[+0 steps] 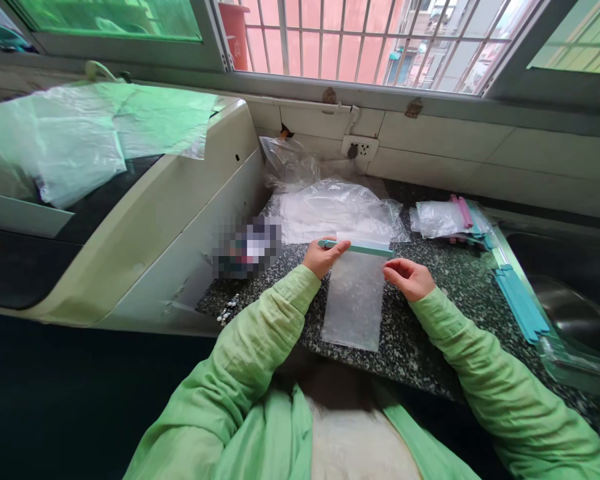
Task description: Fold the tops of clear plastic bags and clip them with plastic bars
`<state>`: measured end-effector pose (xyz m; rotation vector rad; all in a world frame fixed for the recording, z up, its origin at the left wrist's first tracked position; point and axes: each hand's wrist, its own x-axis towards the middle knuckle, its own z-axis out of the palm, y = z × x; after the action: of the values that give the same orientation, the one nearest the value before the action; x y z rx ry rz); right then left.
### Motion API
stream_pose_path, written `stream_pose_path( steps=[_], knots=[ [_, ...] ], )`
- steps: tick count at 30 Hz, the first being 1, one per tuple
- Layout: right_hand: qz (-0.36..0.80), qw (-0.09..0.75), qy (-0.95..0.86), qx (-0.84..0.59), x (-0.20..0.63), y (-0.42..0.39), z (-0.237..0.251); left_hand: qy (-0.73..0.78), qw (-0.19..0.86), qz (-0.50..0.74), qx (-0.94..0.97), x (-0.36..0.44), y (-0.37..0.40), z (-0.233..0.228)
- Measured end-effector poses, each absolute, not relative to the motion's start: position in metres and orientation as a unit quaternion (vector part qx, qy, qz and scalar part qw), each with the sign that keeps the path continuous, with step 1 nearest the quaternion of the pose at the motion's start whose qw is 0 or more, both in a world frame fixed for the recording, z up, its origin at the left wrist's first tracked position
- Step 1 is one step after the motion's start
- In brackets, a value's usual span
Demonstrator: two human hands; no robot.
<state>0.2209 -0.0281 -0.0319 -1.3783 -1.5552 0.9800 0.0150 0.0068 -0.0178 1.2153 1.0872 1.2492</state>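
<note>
My left hand (321, 259) is closed round the left end of a teal bag sealing clip (367, 249). The clip lies across the upper part of a clear plastic bag (354, 303), which hangs down over the counter towards me. My right hand (411, 279) is beside the bag's right edge, just below the clip's free end. Its fingers are curled together at the fingertips, and I cannot tell whether they pinch the bag's edge. Behind the clip a heap of clear plastic bags (325, 207) lies on the speckled counter.
Clipped bags with pink and teal clips (453, 220) lie at the back right. Loose teal clips (520, 303) lie by the steel sink (570, 313). A large beige machine (180, 220) stands left, with plastic sheets (80, 140) on it. A wall socket (360, 148) is behind the counter (420, 347).
</note>
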Motion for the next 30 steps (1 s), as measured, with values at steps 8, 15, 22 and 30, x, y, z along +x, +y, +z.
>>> stream_pose_path(
  steps=[8,15,22,30],
  knots=[
    [0.311,0.411,-0.67,-0.535,0.233,-0.025,-0.025,0.413,0.557,0.44,0.571,0.015,0.005,-0.017],
    [0.163,0.286,-0.794,-0.511,0.236,-0.028,-0.007,0.394,0.569,0.413,0.593,0.019,0.003,-0.019],
    [0.03,0.269,-0.809,-0.522,0.253,-0.027,0.012,0.358,0.598,0.392,0.601,0.042,0.008,-0.006],
    [-0.09,0.313,-0.683,-0.654,0.312,-0.01,0.047,0.377,0.613,0.297,0.627,0.078,0.045,-0.007]
  ],
)
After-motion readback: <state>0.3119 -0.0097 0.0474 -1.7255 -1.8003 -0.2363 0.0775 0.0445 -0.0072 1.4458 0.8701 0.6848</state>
